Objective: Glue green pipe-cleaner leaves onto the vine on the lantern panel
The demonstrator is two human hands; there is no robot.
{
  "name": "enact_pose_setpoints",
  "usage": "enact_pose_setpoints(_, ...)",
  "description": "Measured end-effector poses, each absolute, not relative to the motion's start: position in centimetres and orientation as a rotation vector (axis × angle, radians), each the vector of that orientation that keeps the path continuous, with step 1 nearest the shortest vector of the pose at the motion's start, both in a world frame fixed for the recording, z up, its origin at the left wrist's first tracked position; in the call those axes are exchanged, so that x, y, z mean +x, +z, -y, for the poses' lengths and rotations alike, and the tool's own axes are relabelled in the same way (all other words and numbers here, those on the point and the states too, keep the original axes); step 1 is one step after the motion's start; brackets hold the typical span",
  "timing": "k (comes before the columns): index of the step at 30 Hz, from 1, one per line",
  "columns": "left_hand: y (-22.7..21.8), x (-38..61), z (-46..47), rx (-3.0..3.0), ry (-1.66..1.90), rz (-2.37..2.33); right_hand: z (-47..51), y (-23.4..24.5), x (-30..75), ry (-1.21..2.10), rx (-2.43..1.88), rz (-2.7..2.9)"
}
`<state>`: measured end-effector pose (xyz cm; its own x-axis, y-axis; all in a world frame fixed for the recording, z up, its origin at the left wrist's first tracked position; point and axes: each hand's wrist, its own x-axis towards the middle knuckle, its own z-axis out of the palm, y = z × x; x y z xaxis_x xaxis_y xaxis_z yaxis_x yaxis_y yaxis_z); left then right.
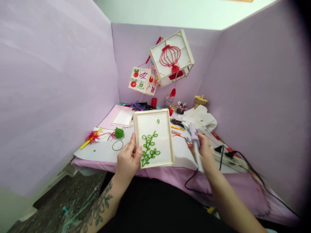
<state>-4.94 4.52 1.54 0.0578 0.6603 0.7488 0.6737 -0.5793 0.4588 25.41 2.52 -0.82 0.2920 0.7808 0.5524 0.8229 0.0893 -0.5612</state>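
Note:
My left hand [128,158] is closed on the left edge of a wooden-framed white panel [162,139], tilted up above the table's front. On the panel a green yarn vine [149,149] runs up from the lower left, and a single green yarn loop [158,121] sits near the top right. Right of the panel, my right hand [204,150] is wrapped round a pale hot glue gun [194,134], whose dark cord hangs below. Scissors [188,140] lie or are held just left of that hand; I cannot tell which.
Two decorated lanterns [172,58] hang at the back. A green yarn ball [119,132], red yarn scraps [93,136] and a small framed panel [123,118] lie at left. Crumpled white paper [200,118] and a power strip [228,158] with cords are at right. Lilac partitions [247,81] enclose the table.

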Motion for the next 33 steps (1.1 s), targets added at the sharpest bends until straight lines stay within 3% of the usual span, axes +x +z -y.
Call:
enact_pose_setpoints(8,1.4,-5.0,-4.5,-2.266,-1.614,1.426,-5.1,-2.9,25.8,0.019,-1.753,1.814)
enact_pose_setpoints(13,1.4,-4.9,-4.3,-2.284,-1.609,1.346,-4.4,3.5,23.6,-0.105,-1.535,1.744)
enact_pose_setpoints(16,1.4,-4.7,-4.2,-2.295,-1.592,1.349,-4.4,8.3,21.1,-0.283,-1.121,1.791)
enact_pose_setpoints(19,1.4,-4.6,-4.1,-2.294,-1.583,1.342,-5.3,11.0,19.1,-0.408,-0.985,1.893)
enact_pose_setpoints(33,1.4,-4.3,-3.8,-2.329,-1.576,1.247,-6.8,12.2,17.8,-0.639,-1.067,2.065)
